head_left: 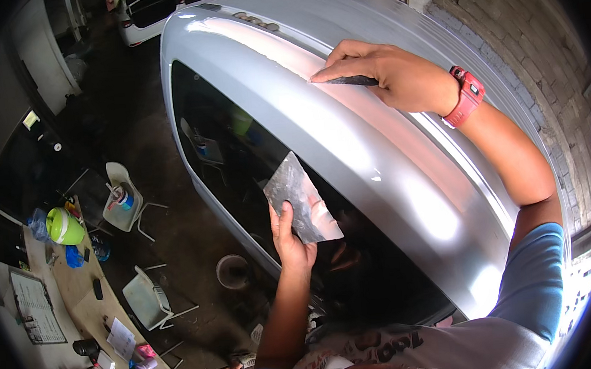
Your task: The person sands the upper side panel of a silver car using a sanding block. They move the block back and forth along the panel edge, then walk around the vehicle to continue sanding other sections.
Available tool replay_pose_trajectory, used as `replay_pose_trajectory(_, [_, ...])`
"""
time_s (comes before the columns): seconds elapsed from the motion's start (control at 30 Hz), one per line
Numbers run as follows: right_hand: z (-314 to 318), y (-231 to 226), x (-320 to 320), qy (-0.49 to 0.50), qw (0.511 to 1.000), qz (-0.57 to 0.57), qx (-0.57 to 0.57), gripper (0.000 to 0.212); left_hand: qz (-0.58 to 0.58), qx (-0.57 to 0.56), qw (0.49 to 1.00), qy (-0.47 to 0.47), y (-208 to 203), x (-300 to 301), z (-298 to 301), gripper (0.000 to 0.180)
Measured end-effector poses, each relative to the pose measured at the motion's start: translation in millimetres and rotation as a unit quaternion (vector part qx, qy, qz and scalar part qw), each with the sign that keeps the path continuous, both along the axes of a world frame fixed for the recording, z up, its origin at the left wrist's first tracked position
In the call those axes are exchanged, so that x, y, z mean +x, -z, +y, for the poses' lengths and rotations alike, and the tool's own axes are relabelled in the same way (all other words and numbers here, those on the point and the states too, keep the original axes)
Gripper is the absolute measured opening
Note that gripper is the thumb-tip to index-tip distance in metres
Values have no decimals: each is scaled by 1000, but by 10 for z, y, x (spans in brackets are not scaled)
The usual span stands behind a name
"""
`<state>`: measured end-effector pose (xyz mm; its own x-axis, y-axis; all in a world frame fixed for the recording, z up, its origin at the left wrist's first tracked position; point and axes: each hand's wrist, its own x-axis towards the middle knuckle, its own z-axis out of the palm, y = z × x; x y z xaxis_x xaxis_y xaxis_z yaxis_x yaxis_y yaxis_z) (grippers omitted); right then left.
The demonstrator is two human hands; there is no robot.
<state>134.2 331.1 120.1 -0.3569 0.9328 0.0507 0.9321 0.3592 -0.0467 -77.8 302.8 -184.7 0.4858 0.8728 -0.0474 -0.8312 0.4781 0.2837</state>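
At the near left, a framed sheet (38, 307) stands behind a long pale table (82, 295), which bears a lime-green bucket (65, 226) at its far part. Right of the table are two pale chairs: the farther chair (116, 212) bears a small tin (124, 198), the nearer chair (143, 301) is turned aslant. At the far left, a white car (141, 34) stands with its rear hatch raised. A round tub (233, 272) sits on the floor left of the silver car (336, 130).

My left hand (291, 243) grasps a flat plate (288, 190), thumb across its face; the fingers beneath are mostly hidden. The plate is tilted, smeared grey, with pinkish paste toward its right side. It is held in front of the silver car's dark side window (237, 137).

Farther right, a pinkish strip (401, 132) runs lengthwise along the car's upper body. My right hand (387, 75) grips a black spreader (353, 81) low at this strip; I cannot tell how much of its edge makes contact. A red watch (466, 97) encircles the right wrist. A block wall (539, 44) stands at the far right.
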Motion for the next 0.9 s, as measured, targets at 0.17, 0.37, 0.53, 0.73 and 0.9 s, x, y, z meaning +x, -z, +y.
replay_pose_trajectory(0.17, [-418,1,6,2,1000,13,0,95,-1,22,1000,-19,-136,-21,-39,46])
replay_pose_trajectory(0.37, [-914,-49,-48,29,999,16,-12,93,3,1,1000,-31,-42,39,-7,47])
replay_pose_trajectory(0.53, [-1282,-41,-23,25,1000,-5,11,91,-26,4,999,-26,46,31,-2,53])
replay_pose_trajectory(0.73, [-1705,-25,22,39,999,8,16,86,-55,-35,997,-31,96,-73,25,48])
replay_pose_trajectory(0.9, [-2081,-16,46,45,998,28,15,84,-86,-7,995,-46,-30,-248,-45,41])
